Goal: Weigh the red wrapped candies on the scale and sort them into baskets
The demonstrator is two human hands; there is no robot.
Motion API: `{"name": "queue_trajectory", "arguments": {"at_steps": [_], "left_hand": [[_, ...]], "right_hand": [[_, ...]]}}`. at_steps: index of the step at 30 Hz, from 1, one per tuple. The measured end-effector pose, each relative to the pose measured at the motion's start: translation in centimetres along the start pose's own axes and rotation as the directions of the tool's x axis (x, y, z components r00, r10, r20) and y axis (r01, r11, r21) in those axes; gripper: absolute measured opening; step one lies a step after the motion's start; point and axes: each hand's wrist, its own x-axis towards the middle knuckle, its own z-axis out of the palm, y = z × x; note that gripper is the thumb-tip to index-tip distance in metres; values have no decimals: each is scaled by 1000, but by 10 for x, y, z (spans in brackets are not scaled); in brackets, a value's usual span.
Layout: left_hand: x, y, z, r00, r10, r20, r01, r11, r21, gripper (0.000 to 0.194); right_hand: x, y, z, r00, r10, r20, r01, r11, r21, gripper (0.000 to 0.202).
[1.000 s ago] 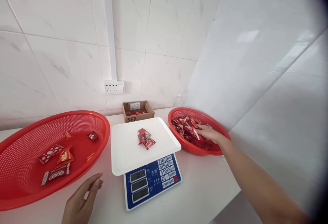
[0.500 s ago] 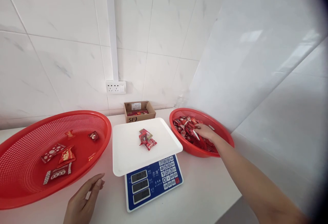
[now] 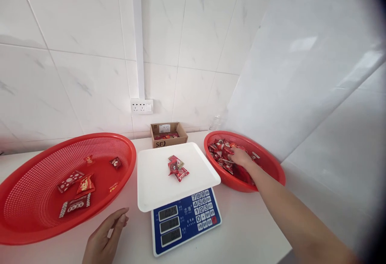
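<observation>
My right hand point(image 3: 240, 156) reaches into the right red basket point(image 3: 273, 163), its fingers curled down on red wrapped candies point(image 3: 221, 151); the fingertips are partly hidden among the wrappers. My left hand point(image 3: 105, 236) hovers low over the table, left of the scale, loosely curved with a gap between thumb and fingers and nothing in it. Between the hands stands a digital scale point(image 3: 187, 223) with a white tray point(image 3: 157, 189). A few small wrapped candies point(image 3: 177, 168) lie in a heap on that tray.
At left is a large shallow red basket point(image 3: 33, 187) holding several scattered snack packets point(image 3: 85, 185). Behind the scale, a small cardboard box point(image 3: 177, 140) contains red packets. The tiled wall with a socket point(image 3: 142, 107) rises behind, and a glossy panel point(image 3: 301, 75) slants along the right.
My right hand has shifted within the candies, and the pieces near its fingers lie differently. The whole view has turned slightly left. My left hand keeps its loose pose.
</observation>
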Motion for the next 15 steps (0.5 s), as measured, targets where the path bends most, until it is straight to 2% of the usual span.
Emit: {"name": "queue_trajectory", "arguments": {"at_steps": [3,5,7,10,12,15], "left_hand": [[-2,5,1,999,37,-25,-37,999,-2,39],[-3,10,1,998,64,-23,-64,998,1,36],[-4,14,1,997,78,-13,-78,997,9,34],[-5,18,-1,997,78,-6,-78,997,22,34],[-6,18,-1,997,78,-10,-77,997,31,34],[-6,18,-2,996,88,-11,-87,995,38,34]], "right_hand": [[-13,-23,-9,994,-25,-107,29,999,34,44],[-28,-44,-12,985,-113,-128,125,988,91,46],[-47,-67,-12,961,-267,-76,276,944,182,46],[-74,-97,-7,874,-475,100,438,861,258,47],[-85,-110,-4,853,-491,179,451,864,223,49],[-93,-122,-2,866,-481,137,449,869,209,49]]}}
